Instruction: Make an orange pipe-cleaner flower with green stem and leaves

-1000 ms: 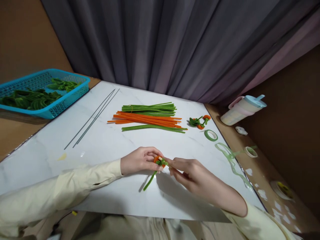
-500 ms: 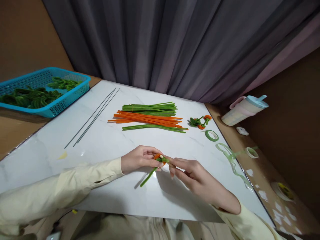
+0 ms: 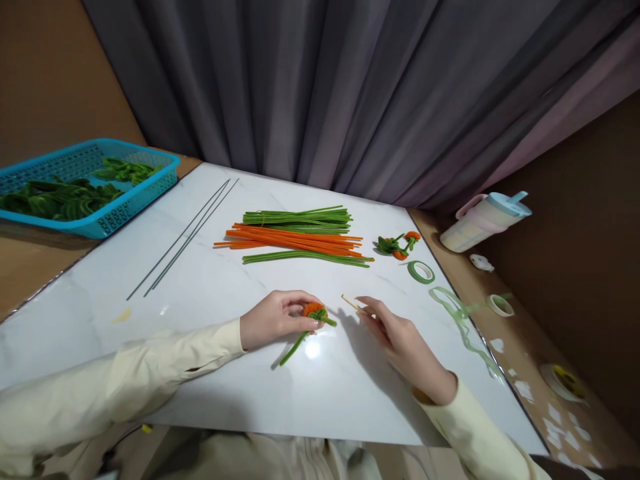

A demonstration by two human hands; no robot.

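My left hand (image 3: 277,319) pinches a small orange pipe-cleaner flower (image 3: 314,311) with a green stem that trails down to the white tabletop (image 3: 210,287). My right hand (image 3: 395,331) is a little to the right of the flower and holds a thin pale wooden stick (image 3: 350,303) between its fingertips, the stick pointing up and left. The two hands are apart, with a small gap between the stick and the flower.
Bundles of green (image 3: 299,216) and orange pipe cleaners (image 3: 295,239) lie mid-table, with thin wires (image 3: 183,237) to the left. Finished flowers (image 3: 399,245) and a green tape roll (image 3: 421,271) sit right. A blue basket (image 3: 85,187) of green leaves stands far left, a cup (image 3: 485,220) far right.
My right hand has drawn the wooden stick out of the flower and moved to the right, away from my left hand. The flower has sunk lower toward the table.
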